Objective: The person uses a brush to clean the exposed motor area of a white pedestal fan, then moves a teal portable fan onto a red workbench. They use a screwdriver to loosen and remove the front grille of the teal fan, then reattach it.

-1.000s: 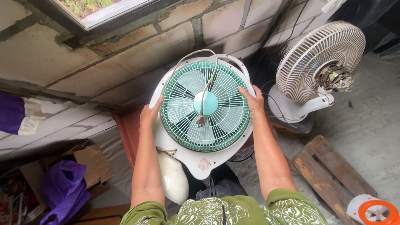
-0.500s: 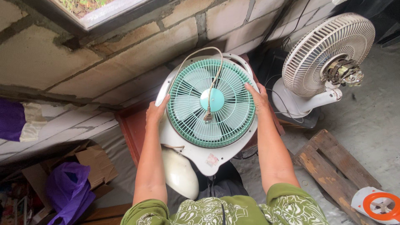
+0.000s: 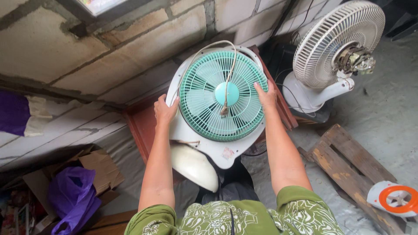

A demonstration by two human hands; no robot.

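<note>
Lowered slightly since the earlier frame, our teal box fan (image 3: 222,102) sits face-up over the red stool (image 3: 141,126). Left hand (image 3: 164,111) clamps its left rim, right hand (image 3: 265,96) its right; fan lies between our fingers, cord (image 3: 230,74) running lengthwise across the grille.

Orange-white disc (image 3: 395,199) cut by right edge; purple bag (image 3: 72,198) partly hidden.

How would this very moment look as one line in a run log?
left hand: grips box fan left edge | right hand: on teal grille | cord: draped over front | pedestal fan: at right
</note>
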